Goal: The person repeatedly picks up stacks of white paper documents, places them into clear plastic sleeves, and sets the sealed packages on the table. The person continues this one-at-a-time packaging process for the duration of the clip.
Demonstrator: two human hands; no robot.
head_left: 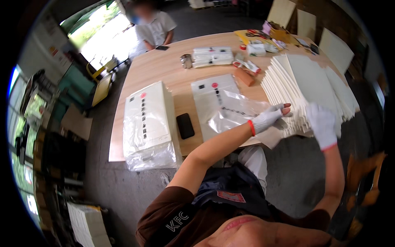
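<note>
My left hand (267, 119), in a white glove with a red cuff and bare fingertips, reaches over the near left edge of a fanned stack of white paper sheets (306, 74). Its fingers stretch to the right, apart from one another. At the stack's near edge is my right hand (321, 124), gloved too and slightly blurred. Its fingers are curled in; whatever they hold is hidden. Beside my left wrist lies a clear printed plastic bag (214, 99), flat on the table. A brownish sheet (269, 136) sticks out beneath my left hand.
On the wooden table (164, 61), a plastic-wrapped pile of printed sheets (144, 119) stands left of a black phone (185, 126). Farther back are wrapped bundles (212, 56), a roll of tape (186, 61) and an orange-brown block (245, 76). A person (154, 26) is at the far edge.
</note>
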